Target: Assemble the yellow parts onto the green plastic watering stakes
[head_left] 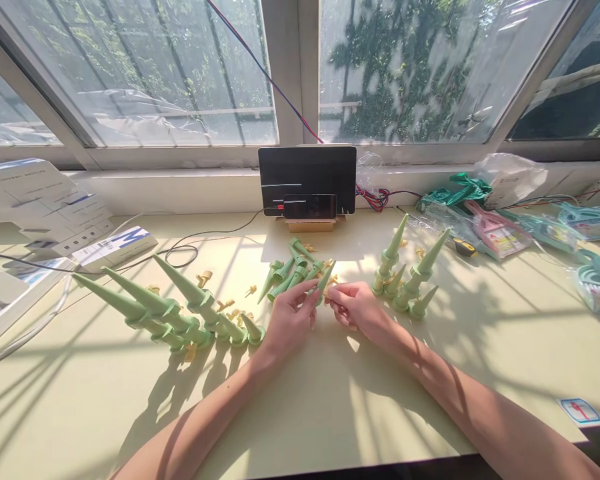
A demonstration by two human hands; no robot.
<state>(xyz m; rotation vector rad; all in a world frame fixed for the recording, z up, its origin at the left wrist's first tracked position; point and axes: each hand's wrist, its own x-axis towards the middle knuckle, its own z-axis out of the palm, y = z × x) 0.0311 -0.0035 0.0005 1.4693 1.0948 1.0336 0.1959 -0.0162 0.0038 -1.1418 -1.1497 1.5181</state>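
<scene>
My left hand (293, 313) is closed around a small green plastic spike (326, 275), its pointed tip slanting up. Close to it on the right, my right hand (356, 305) pinches a small yellow valve piece (329, 291), mostly hidden by the fingers. Behind my hands lies a pile of loose green spike parts (296, 270). To the left stand several green spikes (167, 313), tips tilted up, with yellow valve pieces around them. A smaller group of green spikes (405, 283) stands at the right.
A black tablet (307, 170) with a phone (310, 206) before it stands at the back. White boxes (30, 193) and cables (183, 250) occupy the left. Bagged items (500, 230) and a yellow-black cutter (465, 248) lie right. A sticker (580, 410) marks the front-right edge.
</scene>
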